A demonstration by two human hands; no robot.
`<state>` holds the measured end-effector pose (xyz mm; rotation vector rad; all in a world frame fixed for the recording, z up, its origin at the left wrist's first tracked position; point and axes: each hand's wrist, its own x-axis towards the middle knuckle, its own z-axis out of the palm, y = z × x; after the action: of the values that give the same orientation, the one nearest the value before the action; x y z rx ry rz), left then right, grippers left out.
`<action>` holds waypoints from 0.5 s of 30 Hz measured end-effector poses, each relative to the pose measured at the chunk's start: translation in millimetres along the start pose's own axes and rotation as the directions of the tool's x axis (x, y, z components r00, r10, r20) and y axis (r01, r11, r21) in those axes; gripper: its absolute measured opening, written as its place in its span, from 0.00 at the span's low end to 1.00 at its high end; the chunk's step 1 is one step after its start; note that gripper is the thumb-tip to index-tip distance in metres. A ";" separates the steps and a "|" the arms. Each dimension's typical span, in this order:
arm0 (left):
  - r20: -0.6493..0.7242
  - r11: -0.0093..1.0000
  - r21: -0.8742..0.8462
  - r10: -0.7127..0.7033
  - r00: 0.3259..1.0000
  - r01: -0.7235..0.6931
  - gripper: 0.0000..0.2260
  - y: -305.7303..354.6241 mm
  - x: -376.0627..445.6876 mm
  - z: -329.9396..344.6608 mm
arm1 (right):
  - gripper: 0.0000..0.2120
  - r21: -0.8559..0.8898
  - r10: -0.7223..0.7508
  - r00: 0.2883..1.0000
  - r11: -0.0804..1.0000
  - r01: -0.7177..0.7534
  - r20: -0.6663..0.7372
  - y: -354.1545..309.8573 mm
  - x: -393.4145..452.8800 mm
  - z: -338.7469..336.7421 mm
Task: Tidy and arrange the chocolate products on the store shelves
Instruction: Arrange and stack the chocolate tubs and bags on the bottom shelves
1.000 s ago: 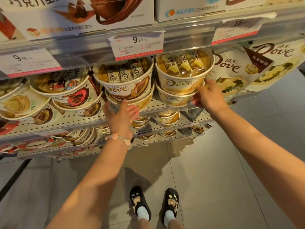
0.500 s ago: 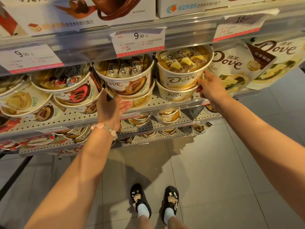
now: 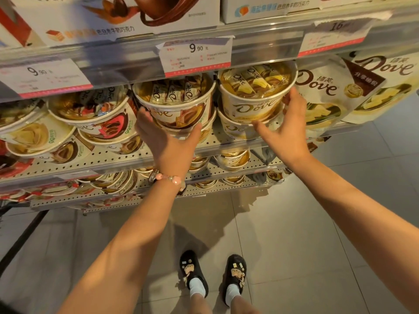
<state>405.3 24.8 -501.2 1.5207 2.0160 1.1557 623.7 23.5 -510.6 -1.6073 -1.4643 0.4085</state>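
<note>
Two stacks of Dove chocolate tubs side by side on the perforated shelf (image 3: 108,158), tilted forward, clear lids showing wrapped bars. Brown tub (image 3: 179,103) sits on a second tub, left hand (image 3: 167,143) cupping its lower front. Yellow tub (image 3: 254,96) tops another stack, right hand (image 3: 283,130) around its right side. Dove bags (image 3: 322,91) hang just right.

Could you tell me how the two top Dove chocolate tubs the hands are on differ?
The brown-swirl Dove tub, cupped by the left hand, shows dark chocolate artwork; the pale yellow Dove tub, held by the right hand, is cream-coloured and sits slightly higher. Both are round, clear-lidded, stacked on another tub.
</note>
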 end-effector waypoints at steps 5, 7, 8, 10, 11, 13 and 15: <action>0.009 0.996 -0.051 -0.066 0.998 0.067 0.60 6.2 17.7 15.4 | 0.54 0.164 0.095 0.995 0.982 -0.095 0.007 2.9 12.4 19.6; 0.037 0.995 -0.004 -0.095 0.995 0.095 0.61 3.0 21.9 18.6 | 0.55 0.190 0.141 0.990 0.972 -0.139 0.008 1.9 14.3 22.4; 0.042 0.995 0.013 -0.102 0.994 0.101 0.60 1.9 22.6 19.3 | 0.55 0.195 0.155 0.988 0.969 -0.153 0.003 0.8 15.2 23.1; 0.033 0.995 0.016 -0.100 0.994 0.099 0.59 1.3 21.7 19.6 | 0.55 0.196 0.169 0.986 0.967 -0.163 -0.016 0.4 15.5 24.6; 0.025 0.995 0.010 -0.096 0.995 0.096 0.58 0.6 21.4 19.7 | 0.55 0.193 0.172 0.985 0.967 -0.164 -0.023 0.8 15.3 25.3; 0.013 0.996 -0.007 -0.086 0.996 0.087 0.57 0.7 21.2 19.4 | 0.55 0.181 0.174 0.984 0.969 -0.166 -0.030 0.7 15.1 25.8; -0.004 0.997 -0.032 -0.077 0.997 0.077 0.56 0.9 20.5 18.6 | 0.54 0.174 0.169 0.985 0.971 -0.161 -0.030 1.3 15.6 26.2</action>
<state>411.6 50.9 -507.9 1.4139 2.0305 1.1570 608.8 48.0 -520.9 -1.5938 -1.2313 0.5748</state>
